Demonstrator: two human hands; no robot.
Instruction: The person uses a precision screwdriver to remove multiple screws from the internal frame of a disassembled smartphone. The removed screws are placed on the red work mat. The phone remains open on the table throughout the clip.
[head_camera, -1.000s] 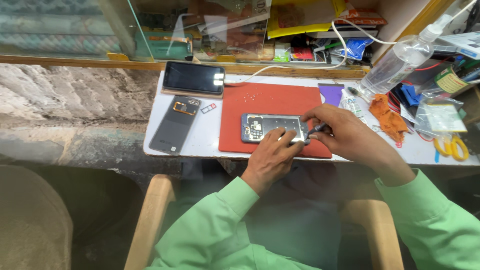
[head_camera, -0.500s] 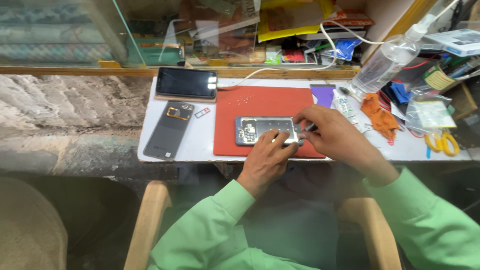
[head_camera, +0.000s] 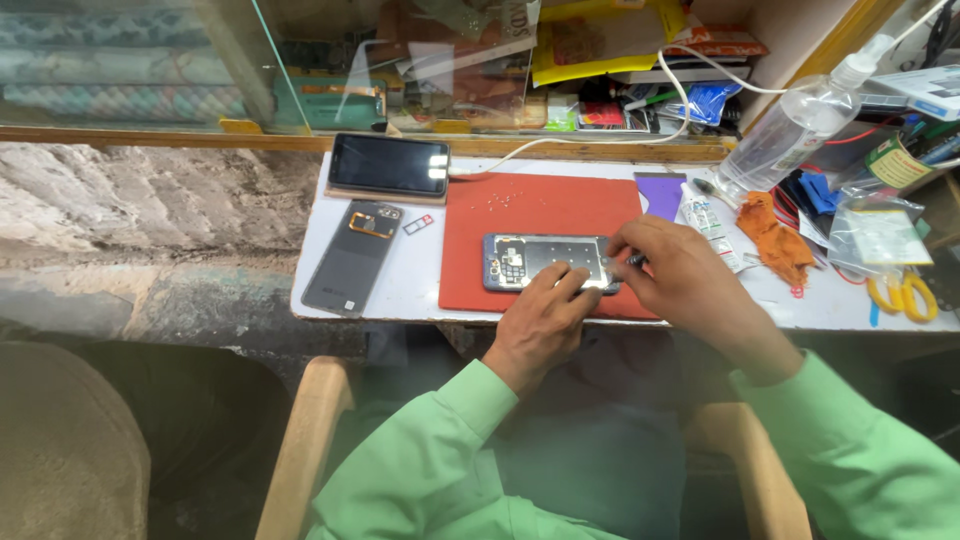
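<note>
The left hand (head_camera: 540, 325) is pressing fingertips flat on the opened phone (head_camera: 545, 263), light, stiff and fragile, best steadied by its edges, while the right hand (head_camera: 680, 285) is pinching what is probably a small tool at its end.

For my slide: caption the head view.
Both hands work on an opened phone on a red mat.

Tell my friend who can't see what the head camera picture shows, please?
Two hands, the left hand and right hand, work on an opened phone lying on a red mat. A phone back cover lies to the left.
</note>
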